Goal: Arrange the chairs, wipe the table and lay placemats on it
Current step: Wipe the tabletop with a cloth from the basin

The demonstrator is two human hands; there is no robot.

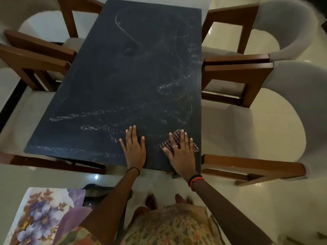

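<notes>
- A dark slate-grey rectangular table top (pixel 115 76) seen from above, stretching away from the person at its near short edge.
- The left hand (pixel 133 147) lies flat on the bare table near the near edge, fingers straight and slightly spread, holding nothing.
- The right hand (pixel 182 152), just to its right near the near right corner, presses flat on a small brown-and-white checked cloth (pixel 166 144). Its fingers are straight and spread, not curled round the cloth, which shows between and beside them.
- Pale wet streaks (pixel 79 116) curl across the table, mostly on the near half and right side.
- Four chairs with brown wooden arms and pale grey upholstery stand at the long sides, all close against the table: far left (pixel 35 20), near left (pixel 26 110), far right (pixel 283 27), near right (pixel 292 96).
- A placemat printed with purple flowers (pixel 44 214) lies off the table at the near left, beside the person's left arm; what it rests on cannot be told.
- Glossy cream floor tiles (pixel 265 200) lie below.
</notes>
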